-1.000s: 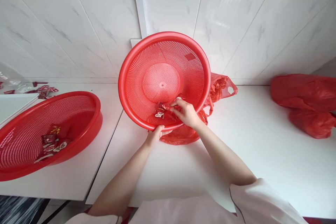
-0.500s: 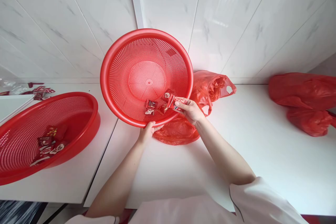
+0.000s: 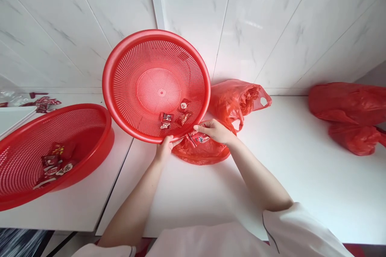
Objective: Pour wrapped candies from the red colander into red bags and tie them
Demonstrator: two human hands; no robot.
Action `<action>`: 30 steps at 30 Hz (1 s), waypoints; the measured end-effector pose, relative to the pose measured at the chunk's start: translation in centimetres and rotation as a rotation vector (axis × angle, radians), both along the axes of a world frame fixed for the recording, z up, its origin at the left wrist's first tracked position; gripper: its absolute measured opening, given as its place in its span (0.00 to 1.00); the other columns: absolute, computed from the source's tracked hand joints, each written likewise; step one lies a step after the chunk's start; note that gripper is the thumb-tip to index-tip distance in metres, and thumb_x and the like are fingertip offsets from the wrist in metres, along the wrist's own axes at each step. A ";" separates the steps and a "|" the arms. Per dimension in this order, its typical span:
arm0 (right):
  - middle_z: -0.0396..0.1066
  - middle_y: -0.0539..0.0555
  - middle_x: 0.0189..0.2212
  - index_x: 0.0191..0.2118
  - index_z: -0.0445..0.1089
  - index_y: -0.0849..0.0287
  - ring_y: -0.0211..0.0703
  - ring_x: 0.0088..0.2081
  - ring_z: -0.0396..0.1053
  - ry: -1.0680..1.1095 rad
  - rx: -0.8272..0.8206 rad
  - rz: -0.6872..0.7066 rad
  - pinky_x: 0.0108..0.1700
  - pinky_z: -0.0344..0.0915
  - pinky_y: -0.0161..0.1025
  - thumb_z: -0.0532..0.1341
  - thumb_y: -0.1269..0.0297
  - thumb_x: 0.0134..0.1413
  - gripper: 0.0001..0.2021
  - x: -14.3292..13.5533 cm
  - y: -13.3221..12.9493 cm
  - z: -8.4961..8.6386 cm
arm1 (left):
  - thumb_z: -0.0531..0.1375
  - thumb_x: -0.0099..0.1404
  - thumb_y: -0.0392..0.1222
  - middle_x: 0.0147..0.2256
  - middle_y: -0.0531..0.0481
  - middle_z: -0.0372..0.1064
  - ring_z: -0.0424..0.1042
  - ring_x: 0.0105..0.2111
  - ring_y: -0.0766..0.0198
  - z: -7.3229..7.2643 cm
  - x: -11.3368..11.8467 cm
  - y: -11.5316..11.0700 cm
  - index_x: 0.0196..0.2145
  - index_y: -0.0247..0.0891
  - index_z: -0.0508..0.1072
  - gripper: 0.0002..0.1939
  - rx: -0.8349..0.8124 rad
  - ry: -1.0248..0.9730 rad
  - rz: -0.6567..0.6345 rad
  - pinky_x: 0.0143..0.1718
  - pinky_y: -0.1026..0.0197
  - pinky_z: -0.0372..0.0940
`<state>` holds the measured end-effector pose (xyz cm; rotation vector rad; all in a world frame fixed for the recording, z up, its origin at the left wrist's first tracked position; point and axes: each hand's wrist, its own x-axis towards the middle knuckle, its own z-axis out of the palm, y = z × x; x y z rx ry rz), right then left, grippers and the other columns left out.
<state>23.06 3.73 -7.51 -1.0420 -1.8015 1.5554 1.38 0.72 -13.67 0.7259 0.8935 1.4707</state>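
A white tabletop (image 3: pixel 286 176) with a seam left of centre runs along a white marbled tile wall (image 3: pixel 187 4). Above its right section, near the back edge, a round red perforated plastic basket (image 3: pixel 161 82) is tilted, its opening facing the person. Left of the seam a second red perforated basket (image 3: pixel 99 136) leans, cut off by the view's left side, with several small wrapped packets (image 3: pixel 56 162) inside. Crumpled red plastic bags (image 3: pixel 350 106) lie near the back edge at far right. Beside and partly beneath the raised basket is loose red plastic bagging (image 3: pixel 205 152) with handle loops; whether it is one bag or two cannot be told. A pale tray (image 3: pixel 15 118) and red-and-white wrappers (image 3: pixel 46 103) lie near the back edge at far left.

The left hand (image 3: pixel 165 147) is closed on the raised basket's lower rim, thumb over it. The right hand (image 3: pixel 214 130) is partly closed beside that rim, over the bagging; a red-and-white packet (image 3: pixel 199 138) is just below its fingertips, and whether it is gripped cannot be told. Four small wrapped pieces (image 3: pixel 165 117) lie low inside the raised basket.
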 end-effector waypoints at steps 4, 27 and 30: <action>0.77 0.51 0.35 0.42 0.75 0.53 0.41 0.35 0.73 -0.475 0.269 -0.056 0.37 0.67 0.35 0.55 0.54 0.60 0.14 -0.6 0.2 -1.2 | 0.61 0.51 0.32 0.45 0.46 0.72 0.72 0.46 0.51 0.2 0.0 0.1 0.49 0.40 0.68 0.25 -0.030 0.004 0.078 0.47 0.40 0.69; 0.75 0.55 0.43 0.48 0.73 0.53 0.45 0.42 0.71 -0.334 0.722 0.100 0.45 0.65 0.41 0.58 0.66 0.58 0.13 -1.0 0.1 -1.1 | 0.59 0.55 0.35 0.49 0.41 0.71 0.69 0.51 0.46 -0.4 0.7 -0.8 0.46 0.34 0.71 0.19 -0.066 -0.023 -0.135 0.51 0.39 0.66; 0.77 0.52 0.37 0.46 0.75 0.55 0.45 0.37 0.73 -0.134 0.545 -0.066 0.41 0.67 0.39 0.58 0.58 0.59 0.13 -0.6 -0.1 -0.5 | 0.59 0.56 0.35 0.50 0.43 0.71 0.68 0.52 0.48 -0.1 0.5 -0.7 0.47 0.35 0.71 0.19 -0.052 -0.045 -0.128 0.51 0.41 0.66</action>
